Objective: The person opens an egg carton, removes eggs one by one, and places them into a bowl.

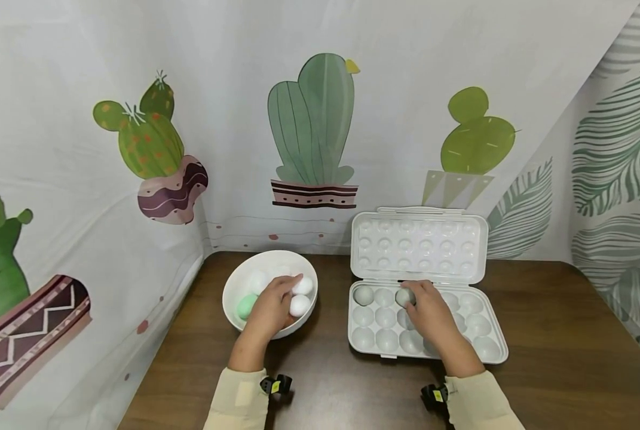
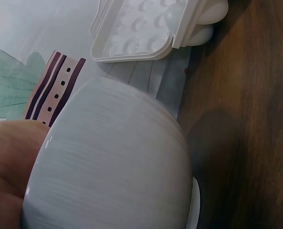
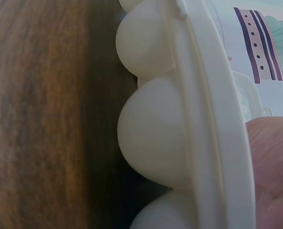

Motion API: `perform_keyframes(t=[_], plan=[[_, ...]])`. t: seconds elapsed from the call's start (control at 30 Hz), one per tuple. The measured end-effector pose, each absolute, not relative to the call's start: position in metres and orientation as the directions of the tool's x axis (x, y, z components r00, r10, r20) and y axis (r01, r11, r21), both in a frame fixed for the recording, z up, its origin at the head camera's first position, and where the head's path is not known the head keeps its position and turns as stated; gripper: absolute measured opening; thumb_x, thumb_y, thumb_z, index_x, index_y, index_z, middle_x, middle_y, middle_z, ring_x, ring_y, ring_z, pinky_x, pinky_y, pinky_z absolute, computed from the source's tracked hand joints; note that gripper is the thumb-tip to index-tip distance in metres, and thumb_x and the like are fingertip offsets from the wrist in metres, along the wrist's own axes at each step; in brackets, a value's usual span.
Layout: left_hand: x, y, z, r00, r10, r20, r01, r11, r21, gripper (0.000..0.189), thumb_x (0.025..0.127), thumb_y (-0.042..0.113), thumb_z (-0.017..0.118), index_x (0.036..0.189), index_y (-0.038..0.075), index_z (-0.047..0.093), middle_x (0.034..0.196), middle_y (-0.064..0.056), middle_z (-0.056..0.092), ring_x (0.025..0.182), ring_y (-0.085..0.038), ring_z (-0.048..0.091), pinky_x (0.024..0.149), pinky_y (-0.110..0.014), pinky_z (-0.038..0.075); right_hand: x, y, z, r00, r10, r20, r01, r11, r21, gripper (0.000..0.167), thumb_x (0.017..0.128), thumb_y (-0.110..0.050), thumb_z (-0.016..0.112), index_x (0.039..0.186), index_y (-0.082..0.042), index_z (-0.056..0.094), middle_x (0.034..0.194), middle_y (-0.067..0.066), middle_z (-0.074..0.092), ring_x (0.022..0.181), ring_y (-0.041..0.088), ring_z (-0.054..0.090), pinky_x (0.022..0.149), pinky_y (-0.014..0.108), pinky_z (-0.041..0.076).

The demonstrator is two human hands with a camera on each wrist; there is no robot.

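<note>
A white bowl (image 1: 233, 275) holds several white eggs (image 1: 300, 306) and a pale green egg (image 1: 247, 306). My left hand (image 1: 270, 304) reaches into it, fingers against the white eggs on the right side; whether they grip one is unclear. In the left wrist view, the bowl's outer wall (image 2: 112, 157) hides most of the hand. My right hand (image 1: 429, 310) pinches a grey-green egg (image 1: 404, 297) at the back row of an open egg carton (image 1: 354, 352). Another grey-green egg (image 1: 364, 295) sits in the back-left cup.
The carton's dimpled lid (image 1: 419, 245) stands raised behind its base. Both bowl and carton rest on a brown wooden table (image 1: 330, 370). Behind them hangs a white cloth (image 1: 233, 149) printed with cacti and leaves.
</note>
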State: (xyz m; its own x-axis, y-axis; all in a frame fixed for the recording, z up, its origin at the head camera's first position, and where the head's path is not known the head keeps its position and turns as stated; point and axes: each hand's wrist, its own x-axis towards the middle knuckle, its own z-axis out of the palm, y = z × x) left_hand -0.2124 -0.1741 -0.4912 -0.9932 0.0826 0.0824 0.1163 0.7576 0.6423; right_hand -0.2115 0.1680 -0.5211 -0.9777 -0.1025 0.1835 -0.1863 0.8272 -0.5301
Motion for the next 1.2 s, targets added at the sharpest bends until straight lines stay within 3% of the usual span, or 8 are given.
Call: perform_keyframes(t=[0.2, 0.6, 0.93, 1.2], plan=[[-0.2126, -0.1734, -0.4916, -0.986, 0.114, 0.117, 0.163, 0.770, 0.617, 0.049, 0.099, -0.001, 0.047, 0.142, 0.018, 0.060, 0.140, -0.013, 0.060, 0.131, -0.031, 0.057, 0.109, -0.049, 0.046, -0.2123, 0.1685, -0.5220, -0.978, -0.104, 0.183, -0.187, 0.826, -0.531, 0.043, 0.091, -0.004, 0.067, 0.134, -0.001, 0.060, 0.128, 0.028, 0.058, 0.116, 0.045, 0.060, 0.095, 0.058, 0.051], [-0.2100, -0.1719, -0.4870, -0.992, 0.084, 0.090, 0.122, 0.776, 0.619, 0.047, 0.099, 0.003, 0.047, 0.141, 0.020, 0.062, 0.142, -0.010, 0.060, 0.133, -0.030, 0.056, 0.109, -0.047, 0.046, -0.2123, 0.1685, -0.5212, -0.972, -0.104, 0.209, -0.200, 0.832, -0.517, 0.043, 0.090, -0.005, 0.069, 0.132, -0.001, 0.061, 0.124, 0.026, 0.058, 0.112, 0.042, 0.062, 0.092, 0.056, 0.052], [-0.2093, -0.1714, -0.4891, -0.983, 0.108, 0.146, 0.173, 0.797, 0.579, 0.043, 0.096, 0.002, 0.051, 0.133, 0.014, 0.067, 0.136, -0.009, 0.066, 0.133, -0.028, 0.058, 0.112, -0.045, 0.044, -0.2123, 0.1689, -0.5218, -0.971, -0.117, 0.208, -0.210, 0.835, -0.509, 0.043, 0.089, -0.003, 0.070, 0.130, 0.001, 0.061, 0.129, 0.028, 0.060, 0.120, 0.046, 0.058, 0.098, 0.058, 0.049], [-0.2085, -0.1725, -0.4909, -0.981, 0.106, 0.163, 0.180, 0.811, 0.556, 0.041, 0.095, 0.001, 0.053, 0.132, 0.014, 0.069, 0.132, -0.010, 0.067, 0.127, -0.029, 0.062, 0.108, -0.045, 0.048, -0.2132, 0.1686, -0.5221, -0.971, -0.116, 0.211, -0.210, 0.838, -0.504, 0.042, 0.087, -0.003, 0.071, 0.128, 0.000, 0.061, 0.127, 0.025, 0.061, 0.119, 0.044, 0.059, 0.097, 0.057, 0.049]])
